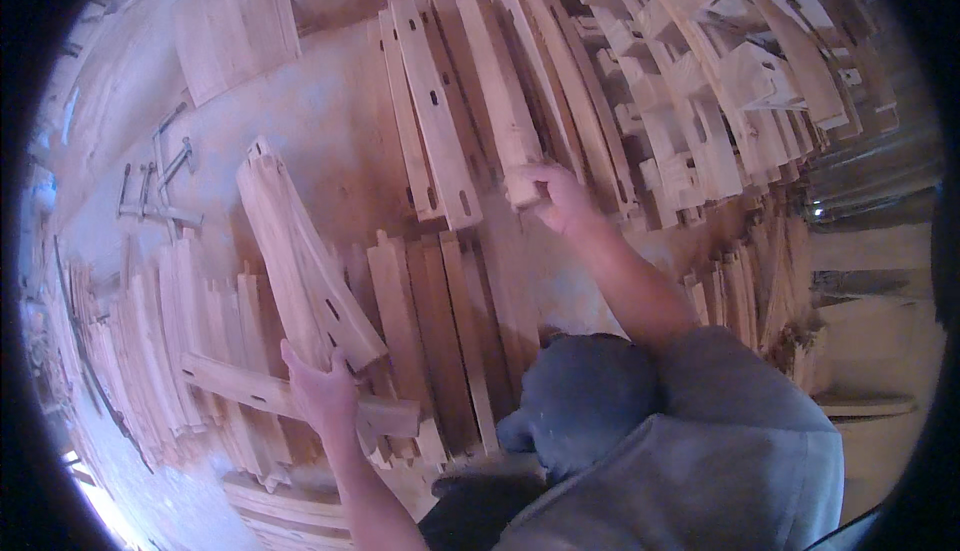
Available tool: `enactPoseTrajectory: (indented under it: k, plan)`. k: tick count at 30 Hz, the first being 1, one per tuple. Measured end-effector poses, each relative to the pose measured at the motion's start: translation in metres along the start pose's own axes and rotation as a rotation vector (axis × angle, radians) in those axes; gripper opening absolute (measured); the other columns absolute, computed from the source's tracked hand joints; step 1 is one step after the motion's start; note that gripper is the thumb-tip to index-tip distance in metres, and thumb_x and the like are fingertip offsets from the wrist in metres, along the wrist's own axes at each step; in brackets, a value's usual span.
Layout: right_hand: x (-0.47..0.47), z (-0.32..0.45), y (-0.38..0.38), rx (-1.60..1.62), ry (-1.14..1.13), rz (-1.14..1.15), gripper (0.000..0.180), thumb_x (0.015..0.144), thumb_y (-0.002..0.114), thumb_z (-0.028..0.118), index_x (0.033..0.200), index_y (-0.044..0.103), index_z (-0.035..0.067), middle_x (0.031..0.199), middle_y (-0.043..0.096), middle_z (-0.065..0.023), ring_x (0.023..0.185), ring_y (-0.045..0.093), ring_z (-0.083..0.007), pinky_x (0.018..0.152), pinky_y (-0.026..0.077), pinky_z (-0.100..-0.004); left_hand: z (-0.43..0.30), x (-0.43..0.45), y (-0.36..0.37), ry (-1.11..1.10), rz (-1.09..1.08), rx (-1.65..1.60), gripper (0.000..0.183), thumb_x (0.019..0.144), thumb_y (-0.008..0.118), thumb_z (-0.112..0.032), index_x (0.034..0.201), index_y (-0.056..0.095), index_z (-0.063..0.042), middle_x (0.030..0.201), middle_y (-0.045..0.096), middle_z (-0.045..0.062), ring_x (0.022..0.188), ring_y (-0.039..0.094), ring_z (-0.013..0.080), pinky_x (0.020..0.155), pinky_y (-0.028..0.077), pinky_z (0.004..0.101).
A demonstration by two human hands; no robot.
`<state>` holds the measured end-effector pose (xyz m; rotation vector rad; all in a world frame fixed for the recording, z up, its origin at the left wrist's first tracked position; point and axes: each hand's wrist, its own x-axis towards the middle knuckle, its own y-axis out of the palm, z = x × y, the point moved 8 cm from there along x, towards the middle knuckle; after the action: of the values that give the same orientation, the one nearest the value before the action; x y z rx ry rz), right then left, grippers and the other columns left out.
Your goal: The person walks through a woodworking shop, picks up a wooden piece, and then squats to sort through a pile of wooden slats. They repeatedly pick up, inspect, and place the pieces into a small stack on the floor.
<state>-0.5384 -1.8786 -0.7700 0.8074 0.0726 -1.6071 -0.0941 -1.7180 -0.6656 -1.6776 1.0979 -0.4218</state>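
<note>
My left hand (pixel 321 390) grips the near end of a long pale wooden piece (pixel 274 251), which points up and away. A slotted board (pixel 334 307) lies against its right side. Under my left hand another slotted board (pixel 240 386) lies crosswise over other pieces. My right hand (pixel 551 195) is closed around the near end of a long wooden bar (pixel 495 86), farther up and to the right. Left of that bar lie boards with oblong slots (pixel 435 108). Whether either held piece is lifted cannot be told.
Rows of wooden strips lie at left (pixel 161 326) and before me (pixel 427 326). Blocks and notched parts (pixel 682 93) are stacked at upper right. Metal clamps (pixel 161 183) and a wide wooden panel (pixel 236 33) lie at upper left. A dark cap (pixel 589 401) and grey clothing (pixel 690 461) fill the lower right.
</note>
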Motion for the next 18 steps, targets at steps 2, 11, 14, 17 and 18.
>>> enactPoseTrajectory:
  k: [2, 11, 14, 17, 18]
  plan:
    - [-0.009, 0.007, -0.003, -0.250, -0.057, -0.124, 0.068, 0.082, 0.077, 0.015, 0.142, 0.048, -0.002, 0.121, 0.065, -0.0176, 0.104, 0.066, -0.0293, 0.072, 0.057, -0.0455, 0.003, -0.001, 0.002, -0.008, 0.004, -0.007, 0.086, 0.085, 0.076, -0.021, 0.156, 0.035, 0.004, 0.143, 0.057, 0.031, 0.131, 0.057, 0.0459, 0.110, 0.045, 0.0499]
    - [-0.024, 0.031, 0.016, -0.484, -0.153, -0.305, 0.083, 0.072, 0.084, 0.013, 0.142, 0.042, -0.003, 0.114, 0.065, -0.0151, 0.097, 0.066, -0.0251, 0.073, 0.056, -0.0396, 0.002, 0.002, 0.002, 0.038, -0.012, -0.026, 0.086, 0.087, 0.077, -0.023, 0.156, 0.033, 0.004, 0.145, 0.056, 0.031, 0.133, 0.056, 0.0444, 0.112, 0.044, 0.0491]
    - [-0.029, 0.026, 0.017, -0.531, -0.011, -0.226, 0.095, 0.074, 0.085, 0.014, 0.152, 0.033, -0.003, 0.137, 0.059, -0.0157, 0.123, 0.060, -0.0272, 0.102, 0.050, -0.0400, 0.005, 0.002, 0.006, 0.061, 0.005, 0.002, 0.085, 0.088, 0.077, -0.023, 0.156, 0.034, 0.004, 0.146, 0.055, 0.029, 0.134, 0.056, 0.0428, 0.112, 0.044, 0.0486]
    - [-0.031, 0.027, 0.015, -0.539, -0.074, -0.236, 0.084, 0.076, 0.084, 0.014, 0.146, 0.041, -0.003, 0.132, 0.063, -0.0150, 0.122, 0.062, -0.0271, 0.106, 0.047, -0.0392, 0.016, 0.002, 0.012, -0.002, 0.024, 0.013, 0.084, 0.088, 0.077, -0.023, 0.156, 0.035, 0.003, 0.146, 0.056, 0.029, 0.134, 0.056, 0.0425, 0.112, 0.044, 0.0485]
    - [-0.031, 0.027, 0.011, -0.544, -0.089, -0.270, 0.080, 0.076, 0.083, 0.013, 0.144, 0.044, -0.003, 0.130, 0.064, -0.0145, 0.121, 0.063, -0.0265, 0.106, 0.047, -0.0394, 0.013, 0.003, 0.009, 0.040, -0.024, -0.001, 0.083, 0.088, 0.077, -0.024, 0.156, 0.036, 0.003, 0.144, 0.057, 0.029, 0.133, 0.057, 0.0428, 0.111, 0.045, 0.0487]
